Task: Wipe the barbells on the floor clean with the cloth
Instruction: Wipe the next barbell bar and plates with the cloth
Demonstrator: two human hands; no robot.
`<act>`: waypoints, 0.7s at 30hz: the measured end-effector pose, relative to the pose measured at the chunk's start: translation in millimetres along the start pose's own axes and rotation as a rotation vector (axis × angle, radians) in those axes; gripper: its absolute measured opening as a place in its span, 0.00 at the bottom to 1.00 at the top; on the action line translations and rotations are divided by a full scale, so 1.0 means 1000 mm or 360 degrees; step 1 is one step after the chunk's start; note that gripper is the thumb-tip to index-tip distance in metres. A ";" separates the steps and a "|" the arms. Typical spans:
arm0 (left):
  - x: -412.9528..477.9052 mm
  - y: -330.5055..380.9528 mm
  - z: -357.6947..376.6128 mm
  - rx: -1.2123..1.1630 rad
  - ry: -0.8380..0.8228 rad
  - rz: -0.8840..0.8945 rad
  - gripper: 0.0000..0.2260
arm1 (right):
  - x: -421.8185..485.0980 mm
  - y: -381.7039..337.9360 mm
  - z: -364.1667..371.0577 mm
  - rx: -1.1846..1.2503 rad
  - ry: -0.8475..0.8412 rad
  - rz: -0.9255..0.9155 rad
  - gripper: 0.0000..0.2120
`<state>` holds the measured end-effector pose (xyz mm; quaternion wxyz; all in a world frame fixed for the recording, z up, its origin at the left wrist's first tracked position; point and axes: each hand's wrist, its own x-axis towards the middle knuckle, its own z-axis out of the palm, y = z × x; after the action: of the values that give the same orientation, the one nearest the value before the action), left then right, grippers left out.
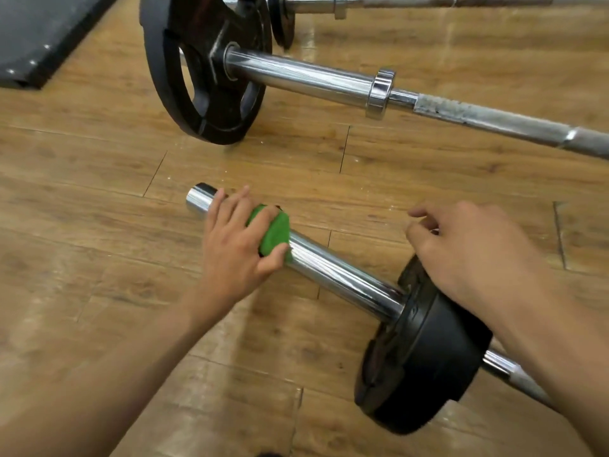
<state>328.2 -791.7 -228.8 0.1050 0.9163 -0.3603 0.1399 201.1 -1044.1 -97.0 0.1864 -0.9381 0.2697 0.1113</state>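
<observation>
Your left hand clamps the soft green cloth around the near barbell's chrome sleeve, at 9 o'clock from its black plate. Your right hand rests loose-fingered on that plate. Heavy, slick steel: steady the plate, grip the cloth.

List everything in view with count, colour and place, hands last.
barbells: three, chrome; near, middle, and top edge.
weight plates: three black; near bar, middle bar, a small one at top.
cloth: one, green, wrapped on the near bar's sleeve.
mat: one, dark, top left.
floor: wood planks.
left hand: presses the cloth onto the sleeve.
right hand: rests on the near plate's rim.
</observation>
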 end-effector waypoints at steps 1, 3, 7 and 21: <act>0.005 -0.020 -0.003 0.0034 -0.0001 -0.0108 0.25 | -0.003 -0.002 0.001 -0.0069 0.0038 -0.0014 0.16; 0.011 -0.035 -0.009 -0.0027 -0.0049 -0.0266 0.24 | -0.014 -0.014 0.004 -0.0299 0.0081 -0.0097 0.15; -0.009 0.040 -0.012 -0.0286 -0.0052 -0.0329 0.21 | -0.027 -0.037 0.007 -0.0606 0.0036 -0.0238 0.19; -0.013 -0.059 -0.038 -0.0092 -0.0197 -0.0459 0.19 | -0.072 -0.033 0.041 -0.0552 0.0044 -0.0284 0.28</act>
<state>352.6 -729.8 -202.6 0.1278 0.9620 -0.2346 0.0562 155.2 -968.5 -102.0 0.0273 -0.9778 0.1649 0.1264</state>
